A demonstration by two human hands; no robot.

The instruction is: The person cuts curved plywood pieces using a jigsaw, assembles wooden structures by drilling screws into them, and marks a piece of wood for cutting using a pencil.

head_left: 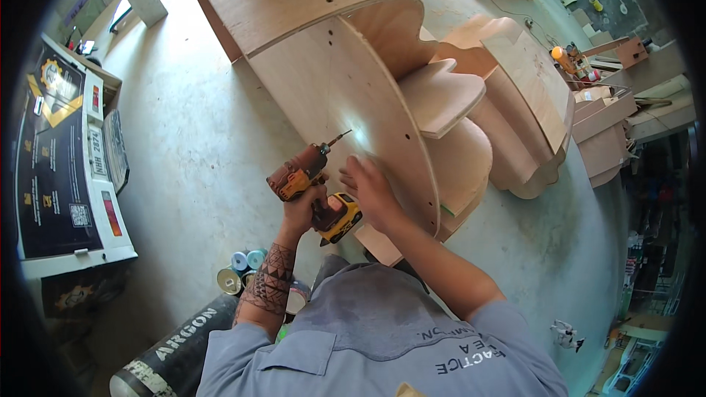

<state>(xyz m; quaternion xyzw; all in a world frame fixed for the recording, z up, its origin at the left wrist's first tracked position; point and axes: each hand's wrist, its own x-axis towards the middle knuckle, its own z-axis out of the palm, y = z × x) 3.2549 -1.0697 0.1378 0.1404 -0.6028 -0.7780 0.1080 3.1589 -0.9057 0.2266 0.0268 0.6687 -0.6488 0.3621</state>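
My left hand (303,204) grips a brown and yellow cordless drill (312,180) by its handle. The drill's bit points up and right at the flat plywood side panel (334,95) of a curved shelf unit lying on the floor. A bright light spot falls on the panel just past the bit tip. My right hand (370,187) rests flat on the lower part of that panel, fingers spread, right beside the drill. Wavy-edged wooden shelves (441,95) stick out behind the panel.
A dark gas cylinder (173,356) lies at lower left, with several round cans (243,268) by it. A printed banner board (62,154) stands at left. Plywood pieces and boxes (603,114) crowd the right; another orange drill (562,59) sits there. Concrete floor (191,147) spreads around.
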